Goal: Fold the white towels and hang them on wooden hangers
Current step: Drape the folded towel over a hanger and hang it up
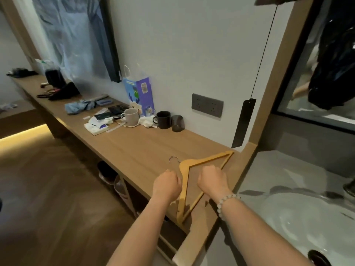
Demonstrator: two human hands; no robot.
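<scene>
Wooden desk (144, 148) ran along a white wall. Far left of the wooden hanger (207, 159), at the desk's distant end, stood a clear plastic bag (52, 73) with something dark inside. Nearer, but also left of the hanger, stood a beige mug (131, 117), a purple paper bag (140, 95) and a black mug (163, 120), their insides hidden. The left hand (167, 184), fingers curled, touched the hanger's left shoulder; any grip was hidden. The hanger lay flat and bare at the desk's near end. The right hand (212, 180) curled over its lower bar, apparently clasping it. Right of the hanger lay a white basin (288, 217). No white towel showed, so I judged folding and hanging not yet done.
</scene>
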